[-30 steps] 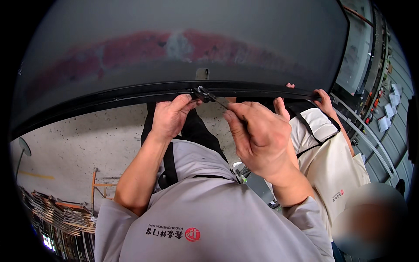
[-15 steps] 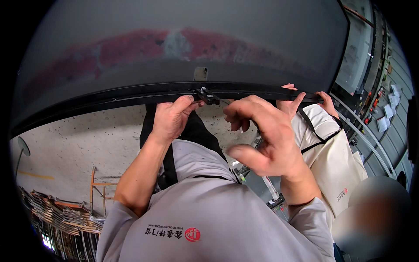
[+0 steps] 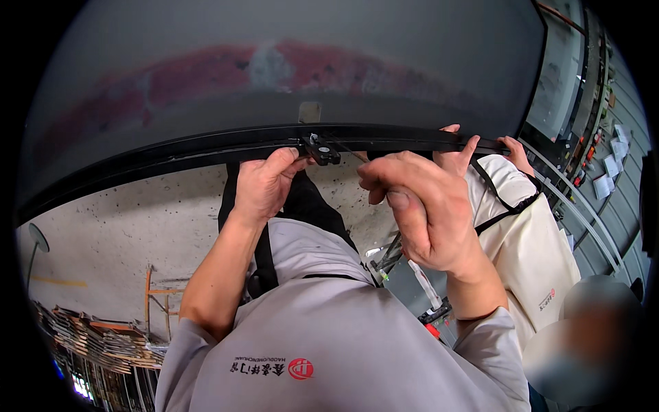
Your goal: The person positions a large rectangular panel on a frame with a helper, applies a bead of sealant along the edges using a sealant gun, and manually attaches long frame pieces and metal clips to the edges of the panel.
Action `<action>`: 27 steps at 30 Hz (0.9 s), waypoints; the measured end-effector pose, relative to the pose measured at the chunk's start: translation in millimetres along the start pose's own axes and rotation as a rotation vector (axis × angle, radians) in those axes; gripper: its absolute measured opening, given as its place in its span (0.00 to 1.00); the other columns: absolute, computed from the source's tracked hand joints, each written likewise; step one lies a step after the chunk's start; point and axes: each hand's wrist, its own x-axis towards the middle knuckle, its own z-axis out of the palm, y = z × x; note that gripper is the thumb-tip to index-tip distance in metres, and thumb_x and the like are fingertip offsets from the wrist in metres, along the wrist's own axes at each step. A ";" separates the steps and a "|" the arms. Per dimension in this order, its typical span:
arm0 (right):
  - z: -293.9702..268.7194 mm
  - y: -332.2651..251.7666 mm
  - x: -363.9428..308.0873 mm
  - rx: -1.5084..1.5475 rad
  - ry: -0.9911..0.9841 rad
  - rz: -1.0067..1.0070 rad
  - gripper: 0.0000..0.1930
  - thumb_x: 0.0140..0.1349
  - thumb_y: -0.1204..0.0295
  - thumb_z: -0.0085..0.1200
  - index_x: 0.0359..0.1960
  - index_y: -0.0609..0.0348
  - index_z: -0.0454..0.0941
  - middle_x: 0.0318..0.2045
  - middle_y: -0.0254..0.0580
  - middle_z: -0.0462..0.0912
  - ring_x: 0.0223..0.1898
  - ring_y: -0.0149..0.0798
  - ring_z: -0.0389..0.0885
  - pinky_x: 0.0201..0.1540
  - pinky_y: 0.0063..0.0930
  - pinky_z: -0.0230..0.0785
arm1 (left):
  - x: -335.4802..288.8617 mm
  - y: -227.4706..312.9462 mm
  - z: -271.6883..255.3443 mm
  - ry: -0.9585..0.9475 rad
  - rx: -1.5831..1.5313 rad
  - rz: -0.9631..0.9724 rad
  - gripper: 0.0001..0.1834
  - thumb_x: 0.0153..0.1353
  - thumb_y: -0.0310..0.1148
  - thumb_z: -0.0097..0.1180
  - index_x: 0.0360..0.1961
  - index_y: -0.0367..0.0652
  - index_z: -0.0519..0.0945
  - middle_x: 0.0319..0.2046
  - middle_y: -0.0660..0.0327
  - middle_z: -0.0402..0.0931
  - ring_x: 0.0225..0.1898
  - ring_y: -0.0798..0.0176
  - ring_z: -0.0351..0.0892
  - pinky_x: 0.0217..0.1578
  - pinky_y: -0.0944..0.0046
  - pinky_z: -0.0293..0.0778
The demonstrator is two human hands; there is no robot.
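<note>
A large dark grey glass pane (image 3: 412, 75) with a black frame (image 3: 185, 146) spans the top of the view. At the frame's near edge sits a small black fitting (image 3: 320, 150). My left hand (image 3: 262, 187) pinches the frame's edge just left of this fitting, thumb on top and fingertips underneath. From the fitting a thin, dark rod (image 3: 353, 156) slants toward my right hand (image 3: 427, 209). The fingers of my right hand are curled round its end, with the thumb folded in. Its tip at the fitting is too small to make out.
At my right a co-worker in a cream apron (image 3: 525, 240) rests both hands (image 3: 458, 156) on the frame. A wooden rack (image 3: 103, 336) stands at lower left beside an orange metal frame (image 3: 148, 292). Pale rails (image 3: 583, 213) run along the right.
My right thumb has folded in toward the curled fingers, and the hand has turned. My left hand stays on the frame. The pane has shifted slightly up in view.
</note>
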 end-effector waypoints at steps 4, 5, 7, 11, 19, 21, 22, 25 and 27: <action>2.4 -6.0 -3.7 0.016 -0.008 -0.012 0.14 0.63 0.78 0.41 0.43 0.70 0.78 0.32 0.48 0.81 0.30 0.38 0.81 0.36 0.27 0.73 | -1.0 3.8 0.6 -0.021 0.000 0.025 0.11 0.65 0.23 0.50 0.40 0.23 0.80 0.43 0.47 0.81 0.46 0.53 0.82 0.52 0.52 0.76; 3.3 -6.2 -3.9 0.026 -0.010 -0.020 0.13 0.63 0.77 0.41 0.42 0.70 0.78 0.33 0.48 0.81 0.30 0.38 0.81 0.36 0.27 0.73 | -2.0 3.8 0.2 -0.022 0.000 0.023 0.11 0.65 0.23 0.50 0.40 0.23 0.80 0.43 0.47 0.81 0.46 0.53 0.82 0.52 0.52 0.76; 3.8 -5.7 -1.5 0.009 -0.033 -0.044 0.13 0.63 0.77 0.41 0.42 0.70 0.78 0.33 0.48 0.81 0.30 0.38 0.81 0.36 0.28 0.73 | -2.9 5.3 -2.2 -0.001 0.010 0.013 0.10 0.65 0.22 0.50 0.39 0.24 0.80 0.42 0.47 0.81 0.45 0.53 0.82 0.52 0.52 0.76; 7.6 -6.1 -1.2 -0.010 -0.047 -0.076 0.13 0.63 0.77 0.41 0.43 0.72 0.77 0.32 0.49 0.81 0.30 0.39 0.81 0.36 0.28 0.74 | -4.1 4.7 -8.0 -0.002 -0.006 0.016 0.10 0.65 0.22 0.49 0.39 0.24 0.80 0.42 0.47 0.81 0.45 0.53 0.82 0.52 0.52 0.76; 10.3 -9.1 -2.9 -0.015 -0.065 -0.089 0.14 0.61 0.78 0.42 0.43 0.72 0.77 0.32 0.49 0.80 0.30 0.39 0.81 0.36 0.29 0.74 | -8.7 6.8 -9.3 -0.011 0.002 0.030 0.11 0.65 0.22 0.49 0.41 0.24 0.79 0.42 0.47 0.81 0.45 0.53 0.82 0.51 0.54 0.77; 9.0 -11.0 -3.0 -0.022 -0.076 -0.091 0.14 0.61 0.78 0.42 0.43 0.72 0.77 0.32 0.49 0.80 0.30 0.40 0.80 0.36 0.30 0.74 | -10.5 7.6 -9.7 -0.006 0.005 0.023 0.11 0.65 0.22 0.49 0.41 0.24 0.80 0.42 0.47 0.81 0.45 0.53 0.82 0.51 0.54 0.77; 8.0 -12.5 -2.0 -0.030 -0.091 -0.092 0.14 0.60 0.78 0.42 0.43 0.72 0.77 0.32 0.49 0.80 0.30 0.40 0.80 0.37 0.30 0.74 | -11.1 8.0 -10.4 0.002 0.008 0.014 0.11 0.65 0.22 0.49 0.41 0.24 0.80 0.42 0.47 0.81 0.45 0.53 0.82 0.51 0.54 0.77; 9.2 -14.4 0.6 -0.022 -0.086 -0.100 0.13 0.55 0.81 0.49 0.42 0.70 0.77 0.30 0.48 0.79 0.29 0.42 0.79 0.34 0.32 0.73 | -11.2 8.3 -12.8 -0.001 -0.001 0.016 0.10 0.65 0.22 0.50 0.39 0.24 0.80 0.42 0.47 0.81 0.45 0.52 0.82 0.52 0.50 0.77; 11.6 -13.5 1.1 -0.005 -0.067 -0.108 0.13 0.52 0.84 0.55 0.41 0.69 0.76 0.28 0.46 0.77 0.28 0.44 0.78 0.30 0.33 0.72 | -12.9 9.8 -11.7 0.003 -0.002 0.017 0.10 0.65 0.22 0.50 0.39 0.24 0.80 0.42 0.47 0.81 0.45 0.53 0.82 0.52 0.51 0.77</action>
